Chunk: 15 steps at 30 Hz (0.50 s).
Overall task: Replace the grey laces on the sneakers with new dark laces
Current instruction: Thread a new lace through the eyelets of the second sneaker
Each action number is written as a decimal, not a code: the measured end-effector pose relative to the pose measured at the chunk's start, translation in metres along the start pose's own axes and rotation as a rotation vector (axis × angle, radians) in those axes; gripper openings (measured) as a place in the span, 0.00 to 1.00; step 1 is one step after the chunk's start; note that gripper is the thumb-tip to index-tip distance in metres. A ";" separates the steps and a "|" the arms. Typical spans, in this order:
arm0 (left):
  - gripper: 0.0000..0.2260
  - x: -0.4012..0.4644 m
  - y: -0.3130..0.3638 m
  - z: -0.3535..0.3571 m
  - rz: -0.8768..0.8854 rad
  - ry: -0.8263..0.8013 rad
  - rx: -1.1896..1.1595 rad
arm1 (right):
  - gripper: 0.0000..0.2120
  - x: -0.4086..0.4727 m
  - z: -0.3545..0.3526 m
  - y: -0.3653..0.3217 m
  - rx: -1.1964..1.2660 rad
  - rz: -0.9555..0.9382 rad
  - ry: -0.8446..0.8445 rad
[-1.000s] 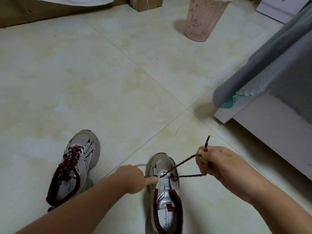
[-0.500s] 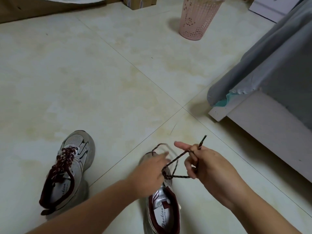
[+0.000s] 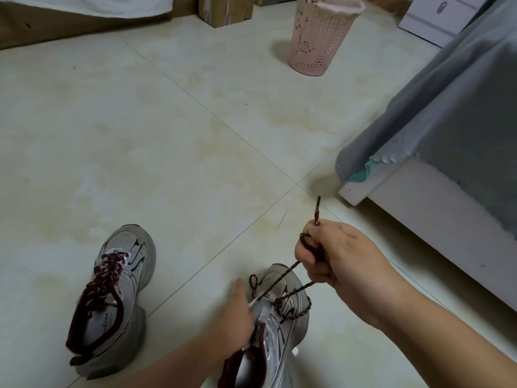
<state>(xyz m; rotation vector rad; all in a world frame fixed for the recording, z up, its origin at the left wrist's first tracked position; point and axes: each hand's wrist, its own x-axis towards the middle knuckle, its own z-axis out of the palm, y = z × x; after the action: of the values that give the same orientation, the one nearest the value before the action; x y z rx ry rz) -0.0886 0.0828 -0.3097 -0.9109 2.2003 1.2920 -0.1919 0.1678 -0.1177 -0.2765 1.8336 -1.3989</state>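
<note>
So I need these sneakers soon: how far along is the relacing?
Done: the left-side sneaker carries dark lacing. In hand: the right hand pulls the dark lace through the near sneaker, steadied by the left hand. Left: its upper eyelets.

Single head view, worn on your head, tilted forward and down over the tiled floor [image 3: 173, 152]. Wide angle; edges bow. You sit close: both forearms enter from the bottom edge, sneakers low in frame. Farther off, a pink basket [image 3: 319, 37] at top, bed corner [image 3: 419, 152] at right. No second view overlaps.
</note>
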 end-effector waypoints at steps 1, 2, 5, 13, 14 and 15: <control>0.26 -0.002 0.003 0.000 0.012 0.013 -0.009 | 0.16 0.000 0.001 -0.002 -0.027 -0.012 0.002; 0.22 -0.005 0.005 0.000 0.041 0.013 -0.017 | 0.17 0.001 0.001 -0.005 -0.044 -0.025 0.003; 0.15 -0.012 0.012 0.001 0.109 -0.004 0.069 | 0.18 -0.001 0.000 -0.013 -0.044 -0.076 0.015; 0.18 -0.022 0.005 0.008 0.035 0.034 0.107 | 0.14 -0.022 -0.012 -0.019 0.035 -0.076 0.037; 0.22 -0.024 0.003 0.012 0.019 0.022 0.132 | 0.15 -0.020 -0.015 -0.013 -0.009 -0.018 0.055; 0.26 -0.026 0.001 0.014 -0.001 0.005 0.180 | 0.16 -0.016 -0.019 -0.004 -0.058 0.052 0.078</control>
<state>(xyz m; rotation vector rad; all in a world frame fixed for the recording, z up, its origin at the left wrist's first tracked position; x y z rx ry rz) -0.0714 0.1043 -0.2991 -0.8463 2.2761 1.0709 -0.1953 0.1894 -0.1052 -0.2049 1.9337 -1.3397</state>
